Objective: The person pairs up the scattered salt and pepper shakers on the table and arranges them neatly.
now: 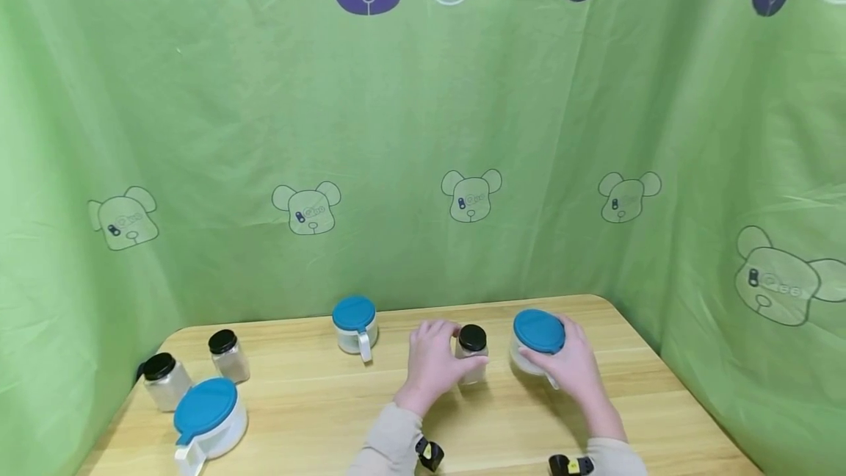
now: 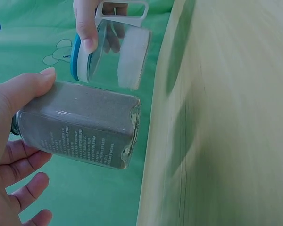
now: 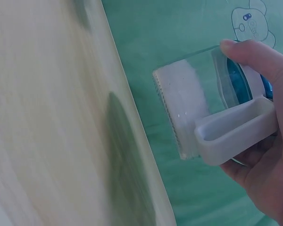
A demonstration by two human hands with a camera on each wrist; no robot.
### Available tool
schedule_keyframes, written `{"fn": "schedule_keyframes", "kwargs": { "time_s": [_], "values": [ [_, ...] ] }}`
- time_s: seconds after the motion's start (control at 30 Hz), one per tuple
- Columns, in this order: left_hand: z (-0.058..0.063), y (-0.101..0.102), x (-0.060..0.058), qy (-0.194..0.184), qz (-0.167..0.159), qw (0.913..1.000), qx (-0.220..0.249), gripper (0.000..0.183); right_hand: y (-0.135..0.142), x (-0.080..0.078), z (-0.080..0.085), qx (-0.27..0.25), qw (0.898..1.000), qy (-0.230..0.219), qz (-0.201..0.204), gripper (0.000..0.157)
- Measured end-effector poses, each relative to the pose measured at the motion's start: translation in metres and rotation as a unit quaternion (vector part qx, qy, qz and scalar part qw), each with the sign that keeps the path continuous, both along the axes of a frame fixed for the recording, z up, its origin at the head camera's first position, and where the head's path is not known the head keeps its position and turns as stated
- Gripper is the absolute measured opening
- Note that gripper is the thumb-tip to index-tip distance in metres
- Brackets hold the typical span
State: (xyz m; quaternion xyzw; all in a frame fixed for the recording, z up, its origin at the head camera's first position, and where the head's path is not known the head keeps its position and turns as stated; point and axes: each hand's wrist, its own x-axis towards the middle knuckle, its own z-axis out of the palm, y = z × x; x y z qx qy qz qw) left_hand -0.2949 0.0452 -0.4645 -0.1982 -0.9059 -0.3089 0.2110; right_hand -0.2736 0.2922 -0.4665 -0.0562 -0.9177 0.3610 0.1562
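Note:
My left hand [image 1: 432, 362] grips a square clear jar [image 2: 85, 122] near its black lid [image 1: 472, 337]. Grey powder fills this jar, and small white print runs down one side. My right hand [image 1: 576, 366] holds a round clear seasoning pot [image 3: 181, 94] by its upper part, thumb on one side. That pot has a blue lid [image 1: 539, 330], a white handle [image 3: 236, 129] and white grains inside. Both containers hang above the tabletop, their shadows lying apart from them on the wood. They are side by side, a short gap between them.
A smaller blue-lidded pot [image 1: 355, 325] stands at the table's back. On the left are two black-lidded jars, one farther back [image 1: 231, 362] and one nearer [image 1: 169, 386], beside a larger blue-lidded pot [image 1: 221, 432]. Behind the wooden table [image 1: 317, 417] hangs a green curtain [image 1: 396, 255].

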Motion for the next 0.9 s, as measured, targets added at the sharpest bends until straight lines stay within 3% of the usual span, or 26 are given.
{"fn": "schedule_keyframes", "kwargs": {
  "time_s": [0.9],
  "values": [
    [0.003, 0.042, 0.001, -0.016, -0.021, 0.9995, 0.016, 0.061, 0.034, 0.007, -0.005, -0.011, 0.999, -0.008, -0.037, 0.107]
  ]
}}
